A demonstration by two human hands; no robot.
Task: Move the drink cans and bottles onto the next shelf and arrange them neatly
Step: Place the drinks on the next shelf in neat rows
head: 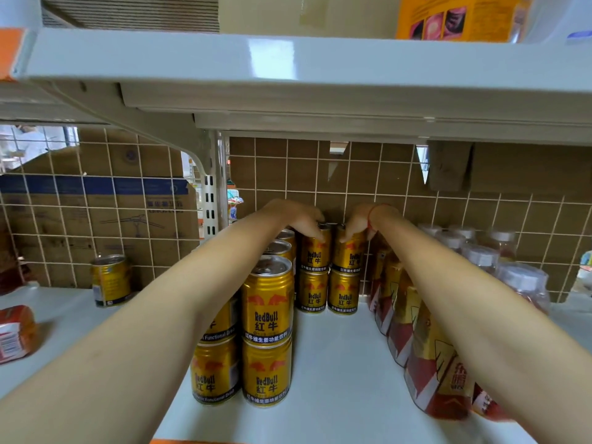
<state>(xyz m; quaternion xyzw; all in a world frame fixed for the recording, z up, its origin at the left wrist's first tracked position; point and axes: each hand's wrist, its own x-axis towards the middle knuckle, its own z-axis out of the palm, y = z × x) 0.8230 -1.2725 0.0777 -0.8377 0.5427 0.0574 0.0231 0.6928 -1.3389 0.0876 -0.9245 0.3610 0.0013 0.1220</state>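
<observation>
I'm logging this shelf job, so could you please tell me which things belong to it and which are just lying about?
In the job:
left hand and right hand, each on a top can
stacked gold Red Bull cans
red-labelled tea bottles
lone gold can

Lying about:
brown cardboard boxes
yellow carton

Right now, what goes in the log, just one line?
left hand: grips top-left back can | right hand: grips top-right back can | both cans: stacked on lower cans | bottles: right row
</observation>
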